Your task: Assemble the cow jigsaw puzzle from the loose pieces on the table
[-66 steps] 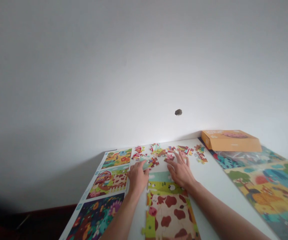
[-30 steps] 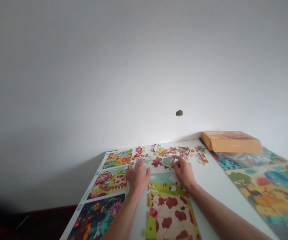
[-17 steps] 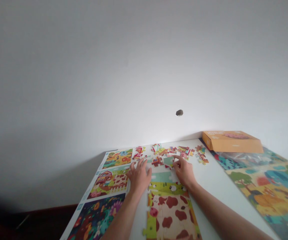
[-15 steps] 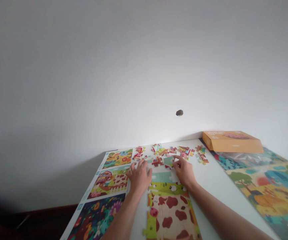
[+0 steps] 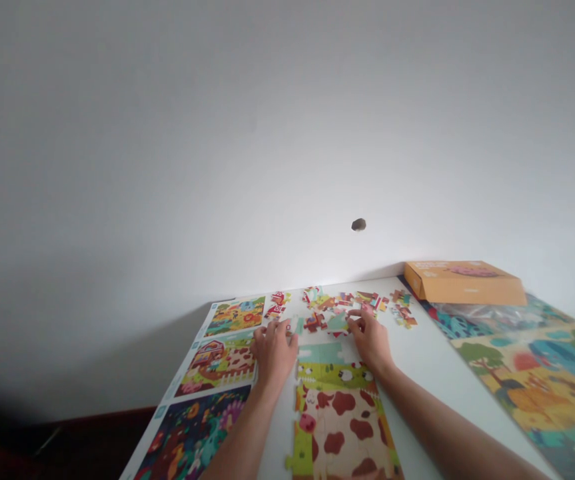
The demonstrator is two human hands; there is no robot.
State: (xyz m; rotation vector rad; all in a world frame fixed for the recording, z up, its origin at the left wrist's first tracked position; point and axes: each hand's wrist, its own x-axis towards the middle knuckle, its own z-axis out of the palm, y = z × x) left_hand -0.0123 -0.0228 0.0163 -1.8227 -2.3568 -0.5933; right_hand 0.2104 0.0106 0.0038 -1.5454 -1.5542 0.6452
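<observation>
My right hand pinches a pale green puzzle piece by its right edge, just beyond the joined puzzle. A cow puzzle, partly joined, lies below and between my forearms, with sheep, a fence and a strip of pale sky along its far edge. To its upper left, my left hand has its fingers curled down, thumb and index drawn closer around the near end of a small pale piece; the exact contact is partly hidden. Loose puzzle pieces are scattered beyond both hands.
A sheet of printed pictures lies at left, partly under my left arm. On the right are an orange box, a clear plastic bag and another joined animal puzzle. The white wall with a hole stands behind the table.
My left thumb has closed in toward the fingers, and the small pale piece beside them has shifted slightly nearer. My right hand's green piece has tilted and moved slightly.
</observation>
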